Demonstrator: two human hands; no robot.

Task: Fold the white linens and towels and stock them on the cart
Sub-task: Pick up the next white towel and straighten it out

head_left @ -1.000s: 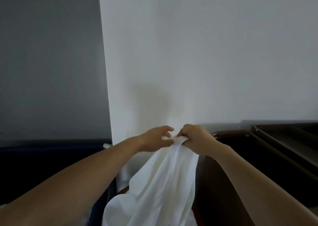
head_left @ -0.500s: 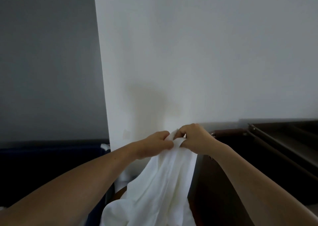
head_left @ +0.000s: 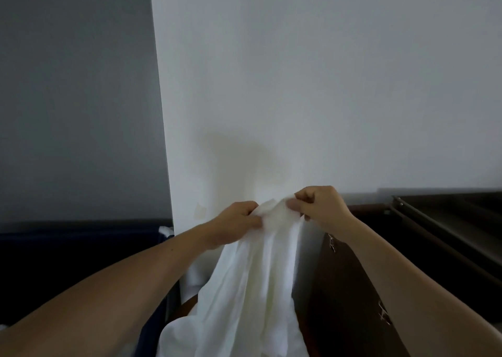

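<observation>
Fingers (head_left: 296, 204) of the left hand (head_left: 236, 222) and right hand (head_left: 322, 207) are curled; the top edge of the white linen (head_left: 255, 288) is pinched by both, before the white wall (head_left: 298, 85), its long axis hung straight down, neither hand judged nearer.

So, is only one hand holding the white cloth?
No, the left hand and the right hand both pinch the top edge of the white cloth.
</observation>
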